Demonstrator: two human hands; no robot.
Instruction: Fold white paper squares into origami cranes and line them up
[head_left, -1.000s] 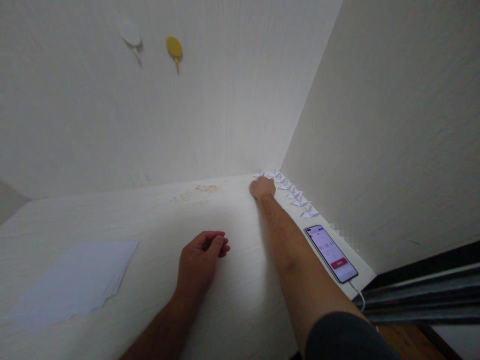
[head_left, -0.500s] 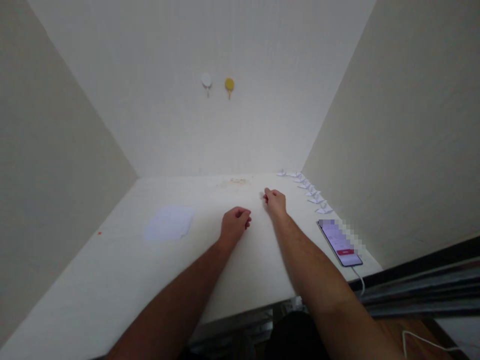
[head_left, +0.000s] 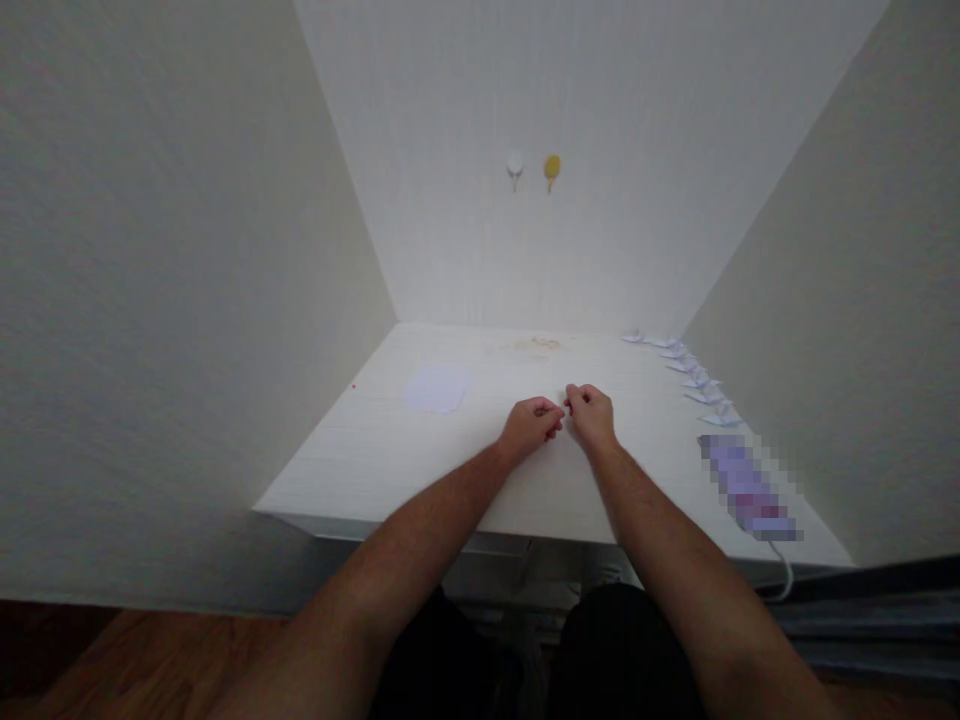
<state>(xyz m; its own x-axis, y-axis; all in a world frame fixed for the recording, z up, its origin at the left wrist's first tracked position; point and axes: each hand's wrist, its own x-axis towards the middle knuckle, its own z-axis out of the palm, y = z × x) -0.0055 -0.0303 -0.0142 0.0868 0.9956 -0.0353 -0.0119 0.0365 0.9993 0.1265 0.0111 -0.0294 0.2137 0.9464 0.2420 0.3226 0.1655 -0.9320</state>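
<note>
Above the middle of the white tabletop, my left hand (head_left: pixel 531 425) is closed, with thumb and fingertips pressed together. My right hand (head_left: pixel 591 413) is just to its right, also closed in a pinch. A narrow gap separates the fingertips of the two hands. Whatever either hand holds, if anything, is too small to make out. A stack of white paper sheets (head_left: pixel 436 388) lies to the left of my hands. Several small folded white paper pieces (head_left: pixel 703 391) stand in a row along the right edge.
A phone (head_left: pixel 750 487), pixelated, lies at the right front with a white cable (head_left: pixel 787 576). White and yellow hooks (head_left: pixel 552 167) hang on the back wall. Walls rise behind and on both sides of the white table (head_left: pixel 360 465). A brownish mark lies near the back.
The view has swung left and down, showing the table's front left edge and some floor. My hands have come closer together. The small pale thing at my right fingertips is no longer visible.
</note>
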